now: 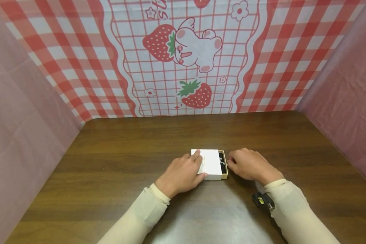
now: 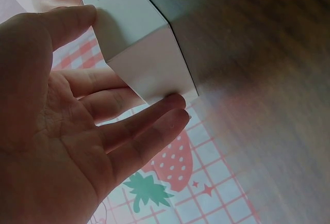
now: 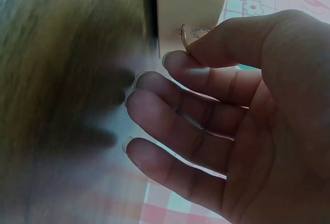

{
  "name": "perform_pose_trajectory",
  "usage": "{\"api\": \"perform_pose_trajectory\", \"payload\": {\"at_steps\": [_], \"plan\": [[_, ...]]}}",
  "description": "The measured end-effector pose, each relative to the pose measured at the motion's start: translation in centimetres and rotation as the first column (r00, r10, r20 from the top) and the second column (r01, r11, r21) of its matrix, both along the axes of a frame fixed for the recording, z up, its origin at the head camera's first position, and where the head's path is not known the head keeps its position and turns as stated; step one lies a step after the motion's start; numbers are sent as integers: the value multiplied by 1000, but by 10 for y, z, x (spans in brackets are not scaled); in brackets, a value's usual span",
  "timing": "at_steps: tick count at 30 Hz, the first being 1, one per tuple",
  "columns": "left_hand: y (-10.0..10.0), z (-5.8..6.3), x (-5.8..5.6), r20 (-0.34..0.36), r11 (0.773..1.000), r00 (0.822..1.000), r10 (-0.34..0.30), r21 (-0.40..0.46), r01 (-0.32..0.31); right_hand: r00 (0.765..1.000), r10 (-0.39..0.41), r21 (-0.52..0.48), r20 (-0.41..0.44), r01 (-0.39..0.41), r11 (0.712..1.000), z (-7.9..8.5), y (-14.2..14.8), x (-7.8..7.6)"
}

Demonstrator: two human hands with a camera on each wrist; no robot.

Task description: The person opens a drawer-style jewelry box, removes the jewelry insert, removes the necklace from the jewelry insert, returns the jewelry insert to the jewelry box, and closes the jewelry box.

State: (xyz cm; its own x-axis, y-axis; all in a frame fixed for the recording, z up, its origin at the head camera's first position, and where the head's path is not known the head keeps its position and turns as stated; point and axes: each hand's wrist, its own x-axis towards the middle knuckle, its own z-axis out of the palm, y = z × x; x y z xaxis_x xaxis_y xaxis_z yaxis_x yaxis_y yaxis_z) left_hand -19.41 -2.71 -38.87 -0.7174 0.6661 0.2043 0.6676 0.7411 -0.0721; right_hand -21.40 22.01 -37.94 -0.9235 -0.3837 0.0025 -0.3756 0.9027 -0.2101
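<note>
A small white drawer box (image 1: 211,164) lies flat on the table. Its cream inner drawer (image 1: 224,176) sticks out a little on the right, showing a black lining (image 1: 222,166) with a small silvery-white shape on it, too small to make out. My left hand (image 1: 181,172) holds the box's outer sleeve from the left, thumb against the near side and fingers over the top and left end. At the drawer's front, my right hand (image 1: 250,164) pinches a small pull tab (image 3: 184,39) between thumb and index finger; its other fingers are loosely bent.
The brown wooden table (image 1: 125,142) extends around the box. Behind it hangs a red-and-white checked cloth (image 1: 88,61) with strawberries, and pink cloths (image 1: 347,74) hang at both sides. A dark wrist device (image 1: 262,200) sits on the right wrist.
</note>
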Motion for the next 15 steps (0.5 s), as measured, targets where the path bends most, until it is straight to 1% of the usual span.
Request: {"api": "perform_pose_trajectory", "payload": {"at_steps": [6, 15], "plan": [[0, 1, 0, 12, 1000, 1000, 3, -4, -3, 1000, 1, -2, 9, -1, 1000, 0, 0, 0], [0, 0, 0, 2, 1000, 1000, -1, 4, 1, 1000, -2, -4, 2, 2, 1000, 0, 1, 1]]}}
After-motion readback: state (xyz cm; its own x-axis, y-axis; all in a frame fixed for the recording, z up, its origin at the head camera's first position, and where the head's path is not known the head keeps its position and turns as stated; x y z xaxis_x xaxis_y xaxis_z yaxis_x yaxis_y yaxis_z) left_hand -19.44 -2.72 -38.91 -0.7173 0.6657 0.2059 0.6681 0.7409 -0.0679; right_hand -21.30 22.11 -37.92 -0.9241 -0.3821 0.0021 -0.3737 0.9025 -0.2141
